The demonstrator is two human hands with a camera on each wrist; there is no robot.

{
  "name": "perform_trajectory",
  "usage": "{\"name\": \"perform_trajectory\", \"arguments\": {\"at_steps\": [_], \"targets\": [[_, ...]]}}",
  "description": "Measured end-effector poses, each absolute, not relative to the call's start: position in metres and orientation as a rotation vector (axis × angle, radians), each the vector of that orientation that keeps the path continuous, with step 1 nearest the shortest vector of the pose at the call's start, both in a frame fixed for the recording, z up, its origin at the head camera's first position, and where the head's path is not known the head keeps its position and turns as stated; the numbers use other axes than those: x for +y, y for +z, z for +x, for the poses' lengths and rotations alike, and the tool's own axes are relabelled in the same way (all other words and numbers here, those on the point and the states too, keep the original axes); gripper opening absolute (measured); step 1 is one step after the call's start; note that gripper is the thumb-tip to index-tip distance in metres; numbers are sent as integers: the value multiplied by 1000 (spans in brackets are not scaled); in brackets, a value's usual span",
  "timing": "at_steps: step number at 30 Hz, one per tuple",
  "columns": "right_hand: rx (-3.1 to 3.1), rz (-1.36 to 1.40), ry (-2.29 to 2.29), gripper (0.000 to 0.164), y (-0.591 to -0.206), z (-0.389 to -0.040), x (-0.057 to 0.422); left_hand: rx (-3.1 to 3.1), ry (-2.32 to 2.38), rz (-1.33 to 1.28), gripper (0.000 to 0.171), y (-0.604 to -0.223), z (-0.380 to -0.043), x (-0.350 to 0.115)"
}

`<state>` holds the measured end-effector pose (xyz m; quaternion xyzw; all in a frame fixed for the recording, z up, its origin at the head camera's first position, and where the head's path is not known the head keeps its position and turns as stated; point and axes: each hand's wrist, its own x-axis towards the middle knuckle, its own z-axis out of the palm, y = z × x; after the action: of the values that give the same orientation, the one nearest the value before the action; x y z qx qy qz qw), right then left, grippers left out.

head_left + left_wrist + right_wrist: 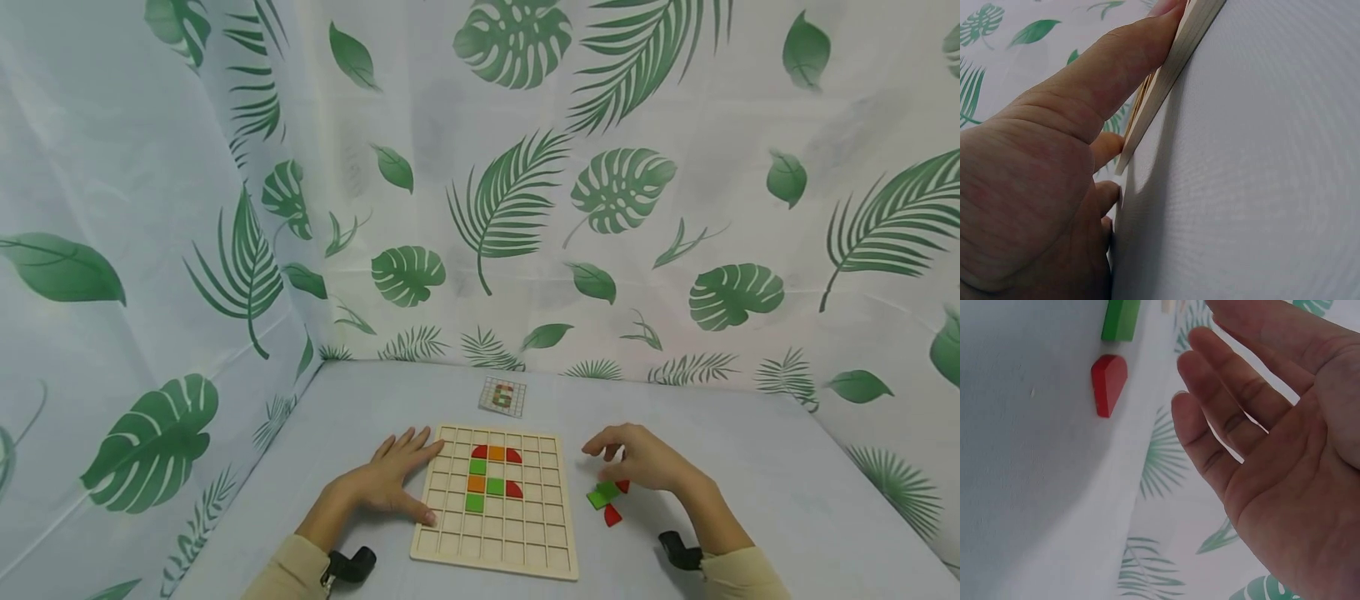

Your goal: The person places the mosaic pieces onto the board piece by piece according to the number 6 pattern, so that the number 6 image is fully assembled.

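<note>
Your left hand [384,479] is spread at the left edge of the grid board [525,533], its thumb on the board, which holds inset pieces [477,483]. Your right hand [651,458], fingers loosely bent, hovers by loose red and green pieces [597,499] on the surface [390,400], right of the board.

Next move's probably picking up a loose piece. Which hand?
Right, I'd say: the right hand is close to the loose green and red pieces, fingers relaxed. The left hand is across the board, thumb on its edge.
</note>
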<state>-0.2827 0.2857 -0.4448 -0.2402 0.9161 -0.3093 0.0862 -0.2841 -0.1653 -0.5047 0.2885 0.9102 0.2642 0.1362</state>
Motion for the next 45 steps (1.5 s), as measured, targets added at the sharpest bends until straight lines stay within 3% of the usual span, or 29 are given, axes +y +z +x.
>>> {"name": "perform_trajectory", "arguments": {"at_steps": [35,45], "targets": [[2658,-684,-835,28,-457,-287,285,2625,763,829,119,-499,-282,-164],[2786,-686,-894,16,-448,-293,275,2623,772,812,117,-501,-283,-164]]}}
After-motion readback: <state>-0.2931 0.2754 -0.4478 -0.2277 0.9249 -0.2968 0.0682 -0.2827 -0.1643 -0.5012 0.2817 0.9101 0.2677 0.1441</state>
